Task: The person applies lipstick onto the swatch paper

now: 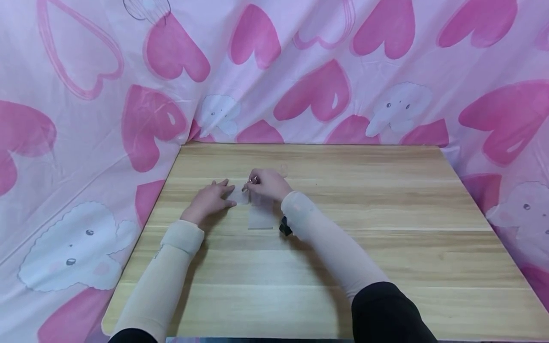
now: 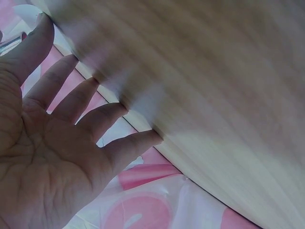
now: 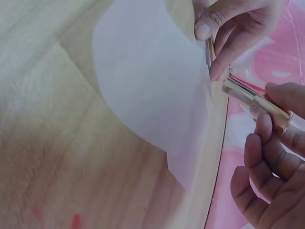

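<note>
My right hand (image 1: pixel 270 184) pinches a shiny gold piece, shaped like a slim tube (image 3: pixel 257 102), between thumb and fingers. In the right wrist view it is held above the tabletop edge, near a thin translucent white sheet (image 3: pixel 147 71); its exact kind is unclear. The left hand (image 1: pixel 209 200) lies left of the sheet with fingers spread. Its fingertips (image 2: pixel 124 109) rest at the table surface in the left wrist view. Between the hands is a small pale sheet (image 1: pixel 238 196). A pale rectangular strip (image 1: pixel 260 218) extends below the right hand.
Both hands work on a wooden tabletop (image 1: pixel 386 200). A faint, clear small outline (image 1: pixel 283 168) lies on the wood behind the right hand. Pink heart-patterned cloth (image 1: pixel 317 95) hangs behind and along both sides. A black piece (image 1: pixel 285 226) sits under the right wrist.
</note>
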Demonstrator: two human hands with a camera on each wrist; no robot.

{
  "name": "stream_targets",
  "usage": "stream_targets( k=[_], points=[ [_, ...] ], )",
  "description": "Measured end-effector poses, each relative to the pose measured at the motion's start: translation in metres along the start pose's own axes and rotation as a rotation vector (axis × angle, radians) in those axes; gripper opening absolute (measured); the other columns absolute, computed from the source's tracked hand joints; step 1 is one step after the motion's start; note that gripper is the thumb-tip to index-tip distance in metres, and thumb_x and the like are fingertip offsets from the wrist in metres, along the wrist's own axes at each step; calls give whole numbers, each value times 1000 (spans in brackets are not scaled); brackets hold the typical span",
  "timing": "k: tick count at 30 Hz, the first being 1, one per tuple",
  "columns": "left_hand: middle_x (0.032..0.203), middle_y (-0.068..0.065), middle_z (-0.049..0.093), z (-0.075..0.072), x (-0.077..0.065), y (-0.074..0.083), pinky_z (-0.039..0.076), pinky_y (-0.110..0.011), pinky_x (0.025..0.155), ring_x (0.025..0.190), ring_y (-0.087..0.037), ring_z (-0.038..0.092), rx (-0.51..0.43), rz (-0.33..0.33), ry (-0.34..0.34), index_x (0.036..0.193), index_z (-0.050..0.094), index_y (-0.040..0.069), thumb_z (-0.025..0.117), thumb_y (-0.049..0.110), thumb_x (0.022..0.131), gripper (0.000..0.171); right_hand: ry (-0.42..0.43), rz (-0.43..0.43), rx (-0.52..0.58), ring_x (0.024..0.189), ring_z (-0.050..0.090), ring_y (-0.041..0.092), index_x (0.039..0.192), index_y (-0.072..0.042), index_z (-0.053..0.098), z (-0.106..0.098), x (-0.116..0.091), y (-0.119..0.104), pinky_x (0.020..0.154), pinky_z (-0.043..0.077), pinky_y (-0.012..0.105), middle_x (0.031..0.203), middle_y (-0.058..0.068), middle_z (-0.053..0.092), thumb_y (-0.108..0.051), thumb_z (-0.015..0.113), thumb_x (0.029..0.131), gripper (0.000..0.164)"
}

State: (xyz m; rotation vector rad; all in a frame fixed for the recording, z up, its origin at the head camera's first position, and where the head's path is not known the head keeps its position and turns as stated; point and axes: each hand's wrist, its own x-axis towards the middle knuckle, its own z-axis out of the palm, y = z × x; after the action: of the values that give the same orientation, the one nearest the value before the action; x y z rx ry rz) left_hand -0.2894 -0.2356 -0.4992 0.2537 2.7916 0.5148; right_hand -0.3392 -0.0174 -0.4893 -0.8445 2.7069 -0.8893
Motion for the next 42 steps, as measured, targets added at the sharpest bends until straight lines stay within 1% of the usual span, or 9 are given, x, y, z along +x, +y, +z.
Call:
stream_targets(
  k=[6,10,14,18,20,25,30,36,42],
  points=[
    [160,-10,26,-3,0,0,17,-70,112,144,-50,17,-5,-10,4,144,45,19,66,42,89,63,49,11,0,83,65,11,102,-20,64,-2,2,0,76,54,28,94,-4,71,-38,63,92,21],
    [160,-9,26,-2,0,0,17,-68,113,144,-50,18,-3,-8,2,144,45,19,66,42,89,63,65,4,-41,85,65,11,105,-18,66,3,2,0,79,53,28,95,-3,71,-35,65,92,21],
    [159,-10,27,-1,0,0,18,-67,113,144,-51,18,-3,-1,7,144,45,18,66,41,89,63,43,17,-71,87,64,12,108,-17,67,8,3,1,82,52,29,96,-3,71,-34,66,91,24],
    [159,-11,27,0,0,0,19,-68,113,143,-52,18,-5,5,13,144,46,17,67,40,89,63,12,24,-63,86,63,11,109,-18,68,10,4,1,81,52,29,95,-3,70,-35,66,91,25],
    [159,-11,27,0,-1,1,18,-68,113,143,-51,18,-11,2,10,144,45,17,67,40,89,63,-6,19,-53,85,62,11,108,-19,68,10,4,1,79,52,29,93,-5,69,-35,66,91,23],
    [159,-11,26,-1,-1,2,16,-68,113,144,-51,17,-24,-6,4,143,46,17,67,41,89,63,-50,1,-39,76,60,10,101,-21,68,11,5,0,69,50,25,83,-7,66,-32,66,92,15],
    [159,-11,27,-2,-2,3,17,-69,112,143,-51,17,-28,-3,8,142,47,16,67,39,89,61,-63,-14,-39,71,58,10,97,-22,68,10,2,-2,64,47,23,80,-7,65,-32,66,92,11],
    [158,-12,28,-2,-2,4,18,-68,113,143,-52,18,-27,1,12,142,48,15,67,38,89,61,-85,-11,-36,72,57,9,95,-23,67,8,-2,-4,65,46,23,80,-7,65,-33,66,91,10],
    [158,-12,28,-1,-1,1,18,-68,112,142,-53,18,-11,14,13,142,49,15,67,39,89,61,-79,-20,-27,78,59,10,100,-22,68,4,-6,-2,73,49,26,86,-7,68,-35,66,91,15]
  ],
)
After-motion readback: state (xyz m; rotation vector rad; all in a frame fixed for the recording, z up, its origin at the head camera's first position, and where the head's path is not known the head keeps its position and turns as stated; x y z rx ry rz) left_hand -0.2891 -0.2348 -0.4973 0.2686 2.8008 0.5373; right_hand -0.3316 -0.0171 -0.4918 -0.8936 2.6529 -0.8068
